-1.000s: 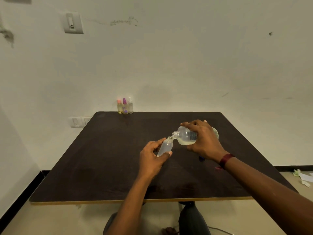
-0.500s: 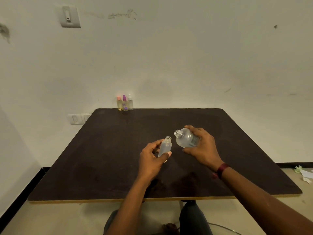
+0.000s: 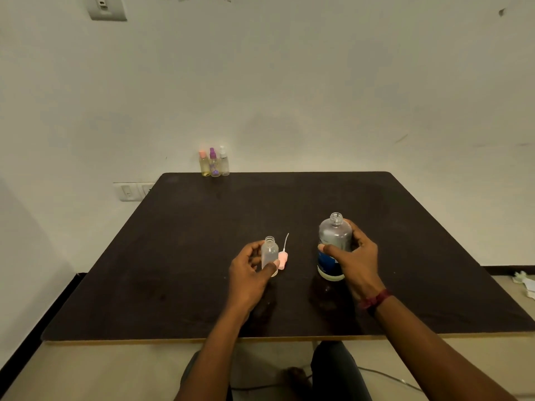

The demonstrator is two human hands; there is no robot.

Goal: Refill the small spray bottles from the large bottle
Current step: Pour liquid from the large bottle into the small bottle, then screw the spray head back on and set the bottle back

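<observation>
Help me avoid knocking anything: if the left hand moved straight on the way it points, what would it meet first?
Probably the pink spray cap lying on the table just beyond the small bottle that the left hand grips; depth is unclear, so it might pass over.

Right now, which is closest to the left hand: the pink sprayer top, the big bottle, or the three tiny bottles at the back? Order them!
From the left hand:
1. Pink sprayer top, just right of its thumb.
2. Big bottle, farther right, in the right hand.
3. Three tiny bottles, at the table's far edge.
</observation>
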